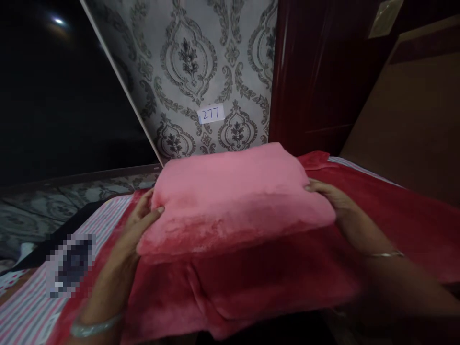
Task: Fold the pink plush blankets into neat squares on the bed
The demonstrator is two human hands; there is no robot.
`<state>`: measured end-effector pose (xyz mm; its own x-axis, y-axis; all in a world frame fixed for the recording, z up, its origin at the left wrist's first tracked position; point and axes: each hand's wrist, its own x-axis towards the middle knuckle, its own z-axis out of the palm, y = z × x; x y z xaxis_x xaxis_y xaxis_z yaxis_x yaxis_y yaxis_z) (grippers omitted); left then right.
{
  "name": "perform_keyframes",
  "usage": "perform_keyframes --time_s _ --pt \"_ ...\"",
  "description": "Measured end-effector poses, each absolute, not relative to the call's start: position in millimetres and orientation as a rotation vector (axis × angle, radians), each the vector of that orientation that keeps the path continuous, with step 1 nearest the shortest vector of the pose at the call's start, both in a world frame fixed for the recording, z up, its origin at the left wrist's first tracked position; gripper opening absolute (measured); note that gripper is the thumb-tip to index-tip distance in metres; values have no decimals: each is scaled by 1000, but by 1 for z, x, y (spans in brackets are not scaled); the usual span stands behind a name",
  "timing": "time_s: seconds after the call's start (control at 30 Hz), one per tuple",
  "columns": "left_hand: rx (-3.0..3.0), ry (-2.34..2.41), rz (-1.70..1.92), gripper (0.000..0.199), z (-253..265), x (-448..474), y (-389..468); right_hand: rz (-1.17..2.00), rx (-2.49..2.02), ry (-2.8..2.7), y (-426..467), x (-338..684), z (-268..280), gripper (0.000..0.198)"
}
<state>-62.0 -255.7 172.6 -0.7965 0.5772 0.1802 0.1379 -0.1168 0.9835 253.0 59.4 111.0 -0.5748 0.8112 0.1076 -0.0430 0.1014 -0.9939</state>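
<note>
A pink plush blanket (230,196), folded into a thick bundle with red showing along its lower side, is held up in front of me. My left hand (142,218) grips its left end, with the thumb on top and the other fingers partly hidden behind it. At the right end, my right hand (328,196) pinches the fabric the same way. Below the bundle spreads a red plush cover (280,268), creased near the front. A bracelet circles each wrist.
Striped cloth (32,302) lies at the left, with a blurred-out patch on it. Behind stand a patterned wall with a paper label marked 277 (211,113), a dark screen (64,96), a dark red wooden panel (305,72) and a large brown board (417,110).
</note>
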Motion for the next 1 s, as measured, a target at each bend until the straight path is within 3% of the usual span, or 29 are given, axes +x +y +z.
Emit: perform_keyframes --time_s 0.1,0.3,0.5,0.77,1.0 --pt "526 1918 1855 81 138 -67 -271 1833 -739 -1671 69 215 77 43" --pt "393 2070 1663 52 71 -84 -283 1987 -955 -1482 70 216 14 41" --pt "985 2597 1466 59 91 -79 -252 1727 -907 -1741 51 219 19 69" --pt "2084 1600 627 55 117 6 -142 1674 -635 -1738 34 199 6 82" --pt "2395 1295 418 66 84 11 -57 1567 -540 -1778 36 200 -3 79"
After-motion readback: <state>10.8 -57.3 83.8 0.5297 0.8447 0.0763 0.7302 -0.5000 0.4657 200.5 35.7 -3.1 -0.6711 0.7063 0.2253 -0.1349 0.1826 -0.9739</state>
